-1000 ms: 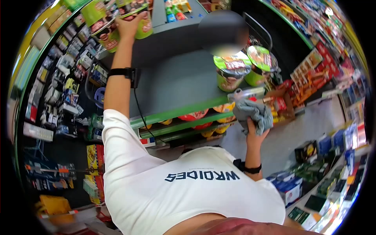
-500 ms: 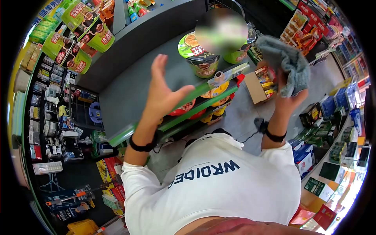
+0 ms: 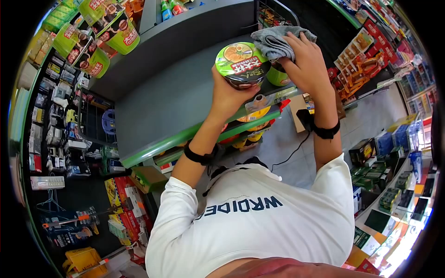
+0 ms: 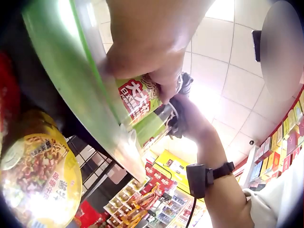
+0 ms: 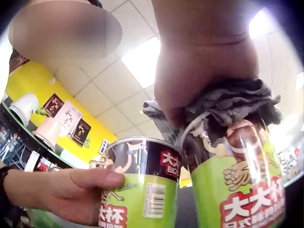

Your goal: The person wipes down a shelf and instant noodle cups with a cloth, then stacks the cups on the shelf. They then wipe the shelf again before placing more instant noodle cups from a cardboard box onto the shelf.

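Note:
On the grey shelf, my left hand grips a green and black instant noodle cup, thumb and fingers round its side. A second noodle cup stands just right of it, its lid covered by a crumpled grey cloth. My right hand holds that cloth over the lid from above, with its thumb down toward the rim. In the right wrist view the left thumb lies along the first cup's side, near a barcode, and the grey cloth bunches over the second cup's rim.
More noodle cups stand stacked at the upper left. Along the shelf front runs a green edge strip. Noodle bowls sit on the tier below. A wire rack rises behind, and a cardboard box is on the right.
My left hand left the stacked cups, came right and took hold of a noodle cup. The cloth in my right hand moved up and left onto the other cup's lid.

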A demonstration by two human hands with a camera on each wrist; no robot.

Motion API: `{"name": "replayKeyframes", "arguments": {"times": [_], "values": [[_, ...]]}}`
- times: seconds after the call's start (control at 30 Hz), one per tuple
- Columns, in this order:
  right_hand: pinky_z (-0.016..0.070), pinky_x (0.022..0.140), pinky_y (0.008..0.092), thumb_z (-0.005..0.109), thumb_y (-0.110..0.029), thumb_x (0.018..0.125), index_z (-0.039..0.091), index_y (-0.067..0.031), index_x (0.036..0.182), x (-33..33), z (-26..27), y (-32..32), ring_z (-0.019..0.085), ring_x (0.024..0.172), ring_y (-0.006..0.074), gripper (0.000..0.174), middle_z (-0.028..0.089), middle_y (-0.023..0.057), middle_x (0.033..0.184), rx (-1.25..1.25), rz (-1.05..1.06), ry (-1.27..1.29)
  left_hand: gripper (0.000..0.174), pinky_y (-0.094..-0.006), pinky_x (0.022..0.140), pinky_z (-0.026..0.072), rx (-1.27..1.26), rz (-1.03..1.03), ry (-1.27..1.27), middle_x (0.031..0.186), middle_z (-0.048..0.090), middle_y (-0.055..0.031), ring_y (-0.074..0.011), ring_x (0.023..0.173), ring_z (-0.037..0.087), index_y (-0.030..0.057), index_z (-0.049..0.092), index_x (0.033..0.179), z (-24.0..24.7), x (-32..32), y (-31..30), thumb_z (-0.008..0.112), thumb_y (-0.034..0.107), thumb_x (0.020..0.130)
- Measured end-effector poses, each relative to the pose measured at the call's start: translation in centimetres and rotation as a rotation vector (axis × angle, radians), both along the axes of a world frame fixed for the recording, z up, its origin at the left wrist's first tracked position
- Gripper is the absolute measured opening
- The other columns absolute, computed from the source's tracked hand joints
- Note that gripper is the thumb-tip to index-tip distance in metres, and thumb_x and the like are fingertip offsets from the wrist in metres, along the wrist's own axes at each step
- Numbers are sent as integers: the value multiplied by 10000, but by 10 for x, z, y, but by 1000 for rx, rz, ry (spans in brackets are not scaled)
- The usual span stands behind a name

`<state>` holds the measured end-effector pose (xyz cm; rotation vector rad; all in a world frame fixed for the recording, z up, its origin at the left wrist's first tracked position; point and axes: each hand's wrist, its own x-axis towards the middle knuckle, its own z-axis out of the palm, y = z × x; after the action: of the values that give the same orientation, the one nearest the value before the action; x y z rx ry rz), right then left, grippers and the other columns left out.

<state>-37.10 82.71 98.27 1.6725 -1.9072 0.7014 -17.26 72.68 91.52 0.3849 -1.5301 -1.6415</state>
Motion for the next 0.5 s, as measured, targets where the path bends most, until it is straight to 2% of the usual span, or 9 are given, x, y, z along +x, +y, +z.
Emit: {"name": "replayKeyframes", "arguments": {"times": [0.1, 0.23, 0.27, 0.37, 0.43, 0.5], "values": [[370, 1043, 510, 587, -392, 867, 629, -86, 1252, 10, 2, -3, 506, 1255, 456, 495, 600, 196, 1310, 21, 16, -12, 900, -345, 890, 584, 31, -50, 39, 1265, 504, -170, -237, 1101, 627, 34, 222, 1306, -8, -2, -7, 852, -61, 670], [397, 1012, 500, 595, -388, 845, 643, -99, 1247, 37, 12, -11, 539, 1231, 440, 497, 618, 194, 1281, 84, 34, -49, 902, -344, 894, 579, -31, 0, 10, 1275, 507, -176, -235, 1104, 624, 32, 236, 1311, -7, -2, -5, 858, -44, 662], [406, 997, 506, 607, -392, 820, 651, -116, 1244, 41, 4, -18, 566, 1202, 435, 507, 618, 192, 1283, 32, -7, 58, 902, -344, 894, 579, -27, 0, 13, 1275, 507, -176, -235, 1104, 624, 32, 236, 1311, -3, -1, -4, 858, -44, 662], [406, 989, 522, 612, -392, 807, 661, -131, 1235, 62, 3, -24, 577, 1183, 442, 504, 618, 188, 1287, -4, 32, 60, 897, -349, 893, 571, -123, 84, -88, 1280, 512, -172, -233, 1113, 618, 33, 248, 1319, -1, 0, -2, 861, -12, 665], [409, 982, 527, 619, -387, 791, 666, -129, 1226, 73, 4, -28, 582, 1171, 448, 508, 624, 184, 1282, 4, 29, 69, 908, -355, 893, 562, -196, 46, 64, 1265, 524, -168, -238, 1129, 608, 30, 239, 1328, -12, -6, -10, 864, 19, 669], [407, 982, 531, 633, -384, 768, 664, -125, 1217, 80, 5, -29, 585, 1162, 455, 520, 633, 192, 1266, -6, 78, 72, 924, -359, 911, 550, -128, -7, 88, 1306, 519, -142, -222, 1122, 612, 34, 272, 1364, -16, -4, -14, 853, -30, 649]]}}
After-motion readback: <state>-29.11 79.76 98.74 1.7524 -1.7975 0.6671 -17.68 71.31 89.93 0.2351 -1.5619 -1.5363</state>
